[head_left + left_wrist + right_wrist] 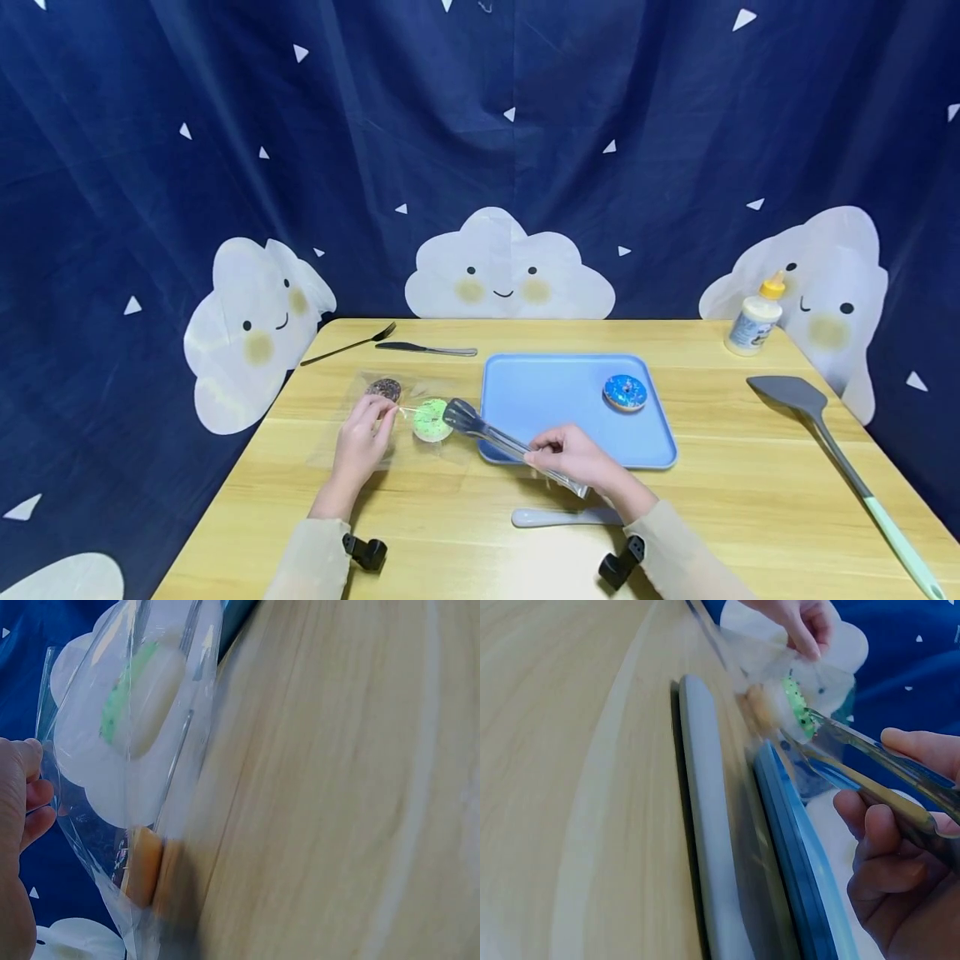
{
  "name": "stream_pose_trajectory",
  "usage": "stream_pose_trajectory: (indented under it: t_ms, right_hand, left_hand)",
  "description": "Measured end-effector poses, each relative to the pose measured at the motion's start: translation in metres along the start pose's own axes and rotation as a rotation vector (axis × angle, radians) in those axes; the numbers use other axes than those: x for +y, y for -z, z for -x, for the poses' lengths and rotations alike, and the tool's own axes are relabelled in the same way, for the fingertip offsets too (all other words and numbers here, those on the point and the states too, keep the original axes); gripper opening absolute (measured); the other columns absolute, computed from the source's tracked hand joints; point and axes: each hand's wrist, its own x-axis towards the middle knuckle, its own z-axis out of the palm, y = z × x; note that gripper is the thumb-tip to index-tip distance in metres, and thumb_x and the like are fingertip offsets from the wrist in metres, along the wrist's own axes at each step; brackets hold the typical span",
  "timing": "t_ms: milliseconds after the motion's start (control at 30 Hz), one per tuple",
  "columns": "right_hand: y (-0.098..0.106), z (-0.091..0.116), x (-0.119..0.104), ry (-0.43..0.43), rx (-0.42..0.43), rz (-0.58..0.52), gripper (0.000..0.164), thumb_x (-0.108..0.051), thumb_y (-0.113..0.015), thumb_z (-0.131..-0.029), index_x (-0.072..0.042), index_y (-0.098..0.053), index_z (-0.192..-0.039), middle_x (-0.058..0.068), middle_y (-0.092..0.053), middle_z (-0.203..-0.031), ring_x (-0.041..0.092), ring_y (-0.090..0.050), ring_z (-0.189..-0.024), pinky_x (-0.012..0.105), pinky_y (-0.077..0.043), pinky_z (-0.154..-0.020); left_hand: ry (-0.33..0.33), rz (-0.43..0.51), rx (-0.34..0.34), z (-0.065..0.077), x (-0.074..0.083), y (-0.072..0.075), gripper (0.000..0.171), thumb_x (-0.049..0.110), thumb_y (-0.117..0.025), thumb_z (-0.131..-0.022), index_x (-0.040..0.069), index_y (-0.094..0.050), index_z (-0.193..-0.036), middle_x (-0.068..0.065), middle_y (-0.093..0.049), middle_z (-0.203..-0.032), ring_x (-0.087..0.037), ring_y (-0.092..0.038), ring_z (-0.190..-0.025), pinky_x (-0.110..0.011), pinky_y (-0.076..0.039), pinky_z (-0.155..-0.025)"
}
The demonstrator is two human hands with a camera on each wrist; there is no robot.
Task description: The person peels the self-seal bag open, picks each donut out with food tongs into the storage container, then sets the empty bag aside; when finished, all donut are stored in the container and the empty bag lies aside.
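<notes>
My left hand (362, 442) pinches the edge of a clear plastic bag (79, 802). A green-frosted donut (431, 423) shows through the plastic in the left wrist view, tilted on its side there. Just beyond the left fingers is a dark chocolate donut (385, 388) with sprinkles. My right hand (572, 457) grips a pair of tongs (491, 437) across the front of the blue tray (543, 396). In the right wrist view the tips of the tongs reach right at the green donut. A blue-frosted donut (626, 392) lies on the tray's right side.
A fork (352, 343) and a table knife (426, 348) lie at the back left. A pale plastic knife (551, 517) is in front of the tray. To the right are a glue-style bottle (752, 323) with yellow cap and a long spatula (840, 454).
</notes>
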Motion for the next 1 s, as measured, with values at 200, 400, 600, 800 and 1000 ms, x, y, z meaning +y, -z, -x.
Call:
stream_pose_trajectory:
  t_ms: [200, 400, 600, 800, 1000]
  right_hand:
    - [0.012, 0.016, 0.003, -0.032, 0.035, -0.033, 0.026, -0.02, -0.066, -0.086, 0.001, -0.068, -0.101, -0.002, -0.05, -0.065, 0.01, -0.044, -0.059, 0.023, -0.044, -0.057]
    - [0.027, 0.03, 0.007, -0.02, 0.06, -0.047, 0.024, -0.018, -0.066, -0.086, 0.002, -0.068, -0.1, 0.002, -0.056, -0.073, 0.012, -0.048, -0.065, 0.023, -0.045, -0.059]
    - [0.045, 0.051, 0.012, -0.05, 0.13, -0.038, 0.03, -0.019, -0.066, -0.086, 0.006, -0.066, -0.103, 0.013, -0.061, -0.078, 0.013, -0.053, -0.063, 0.023, -0.048, -0.054]
    - [0.07, 0.072, 0.017, -0.13, 0.255, -0.018, 0.038, -0.019, -0.067, -0.085, 0.012, -0.061, -0.108, 0.018, -0.064, -0.084, 0.018, -0.057, -0.065, 0.028, -0.051, -0.054]
    - [0.09, 0.088, 0.019, -0.202, 0.352, 0.052, 0.043, -0.02, -0.066, -0.086, 0.013, -0.058, -0.112, 0.014, -0.065, -0.092, 0.018, -0.058, -0.073, 0.029, -0.053, -0.058]
  left_hand:
    - [-0.003, 0.018, 0.005, 0.001, -0.001, 0.0, 0.008, 0.009, -0.066, -0.086, 0.001, -0.066, -0.083, -0.005, -0.06, -0.09, -0.019, -0.061, -0.077, -0.015, -0.049, -0.074]
    - [-0.013, 0.022, 0.012, 0.001, -0.002, -0.001, 0.01, 0.01, -0.064, -0.087, 0.001, -0.066, -0.082, -0.006, -0.06, -0.09, -0.018, -0.06, -0.076, -0.016, -0.049, -0.071]
    - [-0.004, 0.033, 0.008, 0.002, -0.002, -0.001, 0.008, 0.008, -0.065, -0.086, 0.001, -0.065, -0.082, -0.005, -0.06, -0.091, -0.018, -0.06, -0.077, -0.013, -0.047, -0.072]
    - [-0.02, 0.015, 0.014, 0.001, -0.002, -0.001, 0.004, 0.003, -0.068, -0.082, 0.001, -0.065, -0.082, -0.005, -0.06, -0.091, -0.018, -0.06, -0.077, -0.013, -0.048, -0.074]
    - [-0.012, 0.005, 0.03, 0.001, -0.004, 0.0, 0.006, 0.001, -0.07, -0.079, 0.002, -0.065, -0.081, -0.005, -0.06, -0.09, -0.017, -0.06, -0.076, -0.014, -0.048, -0.072]
